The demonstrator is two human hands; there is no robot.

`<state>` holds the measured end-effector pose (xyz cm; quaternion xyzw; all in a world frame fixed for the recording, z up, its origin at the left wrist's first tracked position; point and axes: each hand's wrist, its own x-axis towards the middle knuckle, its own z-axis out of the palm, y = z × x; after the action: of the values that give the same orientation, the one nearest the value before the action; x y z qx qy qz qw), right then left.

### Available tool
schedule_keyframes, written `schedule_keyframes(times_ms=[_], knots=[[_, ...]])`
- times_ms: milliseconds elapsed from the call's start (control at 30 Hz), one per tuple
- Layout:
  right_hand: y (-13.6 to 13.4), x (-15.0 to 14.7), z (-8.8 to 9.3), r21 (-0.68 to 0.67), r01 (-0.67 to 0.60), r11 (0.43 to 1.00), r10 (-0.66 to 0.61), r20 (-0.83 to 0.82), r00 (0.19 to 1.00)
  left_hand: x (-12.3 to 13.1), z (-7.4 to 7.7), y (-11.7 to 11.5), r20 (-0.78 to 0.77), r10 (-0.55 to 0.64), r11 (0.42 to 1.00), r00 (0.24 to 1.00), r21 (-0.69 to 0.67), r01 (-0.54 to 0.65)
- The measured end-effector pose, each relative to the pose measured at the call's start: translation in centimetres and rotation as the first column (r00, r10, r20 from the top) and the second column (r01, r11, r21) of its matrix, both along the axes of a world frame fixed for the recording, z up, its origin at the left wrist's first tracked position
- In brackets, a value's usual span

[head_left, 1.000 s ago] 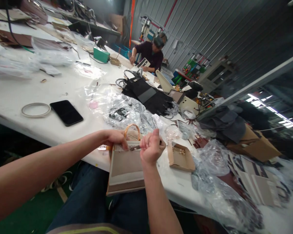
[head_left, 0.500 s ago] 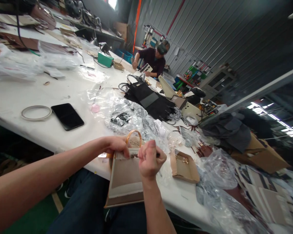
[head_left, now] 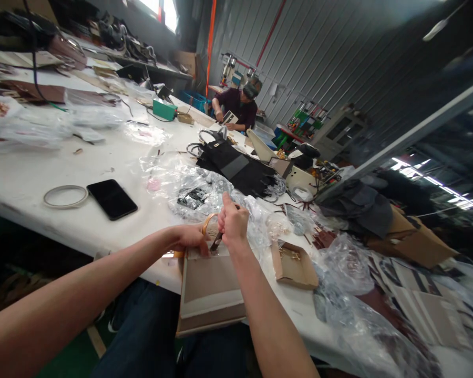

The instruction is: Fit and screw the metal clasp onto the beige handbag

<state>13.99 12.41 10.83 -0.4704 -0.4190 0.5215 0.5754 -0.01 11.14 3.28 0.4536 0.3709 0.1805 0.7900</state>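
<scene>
A small beige handbag (head_left: 208, 286) with a tan handle (head_left: 207, 223) lies half over the near edge of the white table (head_left: 31, 173), above my lap. My left hand (head_left: 189, 239) pinches the bag's top edge, fingers closed on it. My right hand (head_left: 232, 223) is closed round a thin dark metal tool (head_left: 216, 241) whose tip points down at the bag's top edge beside my left fingers. An open cardboard box (head_left: 294, 265) with small gold fittings sits just right of my right hand.
A black phone (head_left: 111, 198) and a pale ring (head_left: 65, 196) lie to the left. Crumpled clear plastic bags (head_left: 189, 184) and a black handbag (head_left: 236, 165) are behind my hands. Another person (head_left: 238, 107) works at the far end. More plastic and bag panels (head_left: 413, 299) cover the right.
My right hand has risen and turned, so the tool now points downward at the bag's top instead of lying level. My left hand keeps its grip. The view has shifted slightly.
</scene>
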Motion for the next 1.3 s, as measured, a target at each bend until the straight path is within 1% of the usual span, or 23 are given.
schedule_keyframes(times_ms=[100, 200, 267, 333, 433, 500, 567, 667, 767, 833, 900, 967, 1033, 1100, 1167, 1300], knots=[[0.2, -0.7, -0.6, 0.008, -0.014, 1.000, 0.014, 0.073, 0.997, -0.1, -0.3, 0.0, 0.017, -0.007, 1.000, 1.000, -0.013, 0.008], [-0.7, -0.7, -1.1, 0.095, -0.009, 0.995, -0.006, 0.153, 0.988, -0.1, -0.5, 0.1, 0.045, -0.030, 0.999, 0.999, -0.008, 0.031], [-2.0, -0.4, -1.6, 0.165, 0.006, 0.986, -0.037, 0.184, 0.982, -0.1, -0.6, 0.2, 0.058, -0.044, 0.999, 0.997, -0.011, 0.045], [-3.9, 0.0, -2.4, 0.235, 0.050, 0.971, -0.095, 0.182, 0.979, -0.2, -0.9, 0.3, 0.070, -0.044, 0.999, 0.997, -0.004, 0.044], [-6.8, 0.8, -3.7, 0.356, 0.113, 0.928, -0.179, 0.160, 0.971, -0.2, -1.3, 0.5, 0.061, -0.068, 0.998, 0.996, 0.006, 0.067], [-7.9, 1.4, -4.1, 0.409, 0.115, 0.905, -0.179, 0.122, 0.976, -0.2, -1.3, 0.6, 0.034, -0.100, 0.995, 0.994, -0.002, 0.100], [-7.8, 1.9, -3.6, 0.389, 0.106, 0.915, -0.135, 0.050, 0.990, -0.1, -1.1, 0.7, 0.014, -0.112, 0.994, 0.994, -0.001, 0.112], [-6.0, 2.7, -1.8, 0.283, 0.120, 0.952, -0.108, -0.056, 0.993, -0.2, -0.6, 0.7, -0.010, -0.122, 0.993, 0.992, -0.005, 0.122], [-3.7, 2.9, -0.3, 0.188, 0.150, 0.971, -0.142, -0.054, 0.988, -0.4, -0.6, 0.8, -0.034, -0.153, 0.988, 0.988, -0.038, 0.152], [-2.7, 2.7, 0.0, 0.138, 0.140, 0.981, -0.136, -0.034, 0.990, -0.6, -0.6, 0.9, -0.027, -0.160, 0.985, 0.987, -0.064, 0.158], [-2.1, 2.3, -0.2, 0.117, 0.114, 0.987, -0.113, -0.017, 0.993, -0.7, -0.6, 1.0, -0.008, -0.164, 0.983, 0.987, -0.091, 0.162], [-1.9, 2.1, -0.5, 0.124, 0.092, 0.988, -0.093, 0.008, 0.996, -0.8, -0.5, 0.9, 0.003, -0.167, 0.981, 0.986, -0.102, 0.167], [-2.3, 2.0, -0.9, 0.134, 0.075, 0.988, -0.082, 0.044, 0.996, -0.8, -0.5, 0.8, 0.006, -0.171, 0.981, 0.985, -0.094, 0.171], [-3.2, 2.0, -1.4, 0.153, 0.079, 0.985, -0.090, 0.063, 0.994, -0.8, -0.6, 0.8, 0.016, -0.168, 0.982, 0.986, -0.085, 0.168], [-4.5, 2.1, -2.2, 0.204, 0.125, 0.971, -0.137, 0.048, 0.989, -0.9, -0.9, 0.9, 0.031, -0.181, 0.980, 0.983, -0.081, 0.183], [-7.3, 2.5, -4.1, 0.340, 0.249, 0.907, -0.244, -0.058, 0.968, -0.7, -1.4, 1.3, 0.016, -0.210, 0.974, 0.978, -0.077, 0.211]])
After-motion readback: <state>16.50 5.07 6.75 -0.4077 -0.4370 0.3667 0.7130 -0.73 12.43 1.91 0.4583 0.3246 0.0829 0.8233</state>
